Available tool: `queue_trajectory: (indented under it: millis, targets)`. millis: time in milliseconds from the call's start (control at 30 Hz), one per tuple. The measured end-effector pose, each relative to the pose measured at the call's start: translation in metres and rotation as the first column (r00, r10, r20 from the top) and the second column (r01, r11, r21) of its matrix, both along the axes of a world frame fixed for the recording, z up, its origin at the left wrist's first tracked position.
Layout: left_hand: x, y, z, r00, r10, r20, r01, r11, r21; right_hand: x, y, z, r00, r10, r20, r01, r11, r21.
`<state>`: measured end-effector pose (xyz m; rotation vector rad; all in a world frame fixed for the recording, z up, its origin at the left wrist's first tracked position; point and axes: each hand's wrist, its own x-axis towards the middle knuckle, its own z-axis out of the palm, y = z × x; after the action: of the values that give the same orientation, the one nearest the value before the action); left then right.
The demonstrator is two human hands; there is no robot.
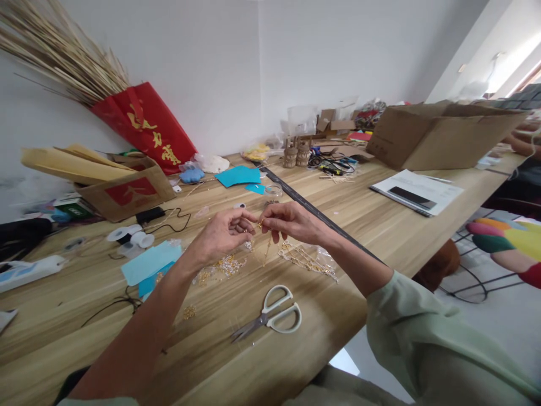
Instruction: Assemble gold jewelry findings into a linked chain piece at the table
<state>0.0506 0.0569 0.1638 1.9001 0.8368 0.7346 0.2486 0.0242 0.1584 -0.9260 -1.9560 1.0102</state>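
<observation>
Above the wooden table, my left hand point(226, 231) and my right hand point(289, 219) meet fingertip to fingertip. Both are closed in a pinch on a small gold beaded strand point(261, 224), and a thin beaded end dangles below the fingers. Their tips partly hide the piece. Under my left hand lies a pile of gold and clear beads point(228, 265); a smaller heap of gold beads point(190, 312) is nearer to me. Gold and silver chains point(308, 262) lie below my right hand. Closer to the table edge rest white-handled scissors point(264, 319), blades slightly apart.
Blue sheets point(147, 262) and white thread spools point(131, 237) lie left. A paper bag point(127, 189) and red bag point(146, 124) stand behind. A dark ruler-like strip point(308, 206) crosses the table. To the right are a notebook with a phone point(412, 197) and a cardboard box point(426, 135).
</observation>
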Motion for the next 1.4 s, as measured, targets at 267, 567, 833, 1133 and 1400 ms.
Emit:
queue_trajectory:
  millis: [267, 567, 833, 1133, 1400]
  targets:
    - [0.002, -0.002, 0.002, 0.998, 0.030, -0.059, -0.025, 0.996, 0.084, -0.001, 0.006, 0.001, 0.994, 0.050, -0.093, -0.057, 0.996, -0.073]
    - [0.003, -0.006, 0.011, 0.995, 0.083, -0.049, -0.079, 0.994, 0.081, -0.004, 0.008, 0.013, 0.998, 0.039, -0.053, -0.040, 0.999, -0.030]
    - [-0.001, -0.005, 0.016, 0.998, 0.046, -0.032, -0.041, 0.989, 0.140, -0.009, 0.004, 0.026, 0.999, 0.002, 0.032, -0.006, 0.992, 0.129]
    - [-0.003, -0.005, 0.017, 0.998, 0.025, -0.051, -0.015, 0.982, 0.191, -0.009, 0.005, 0.030, 0.996, 0.074, 0.054, -0.082, 0.981, 0.178]
    - [-0.001, -0.010, 0.017, 1.000, 0.008, -0.009, -0.007, 0.993, 0.116, -0.009, 0.004, 0.033, 0.989, 0.145, 0.013, -0.145, 0.983, 0.111]
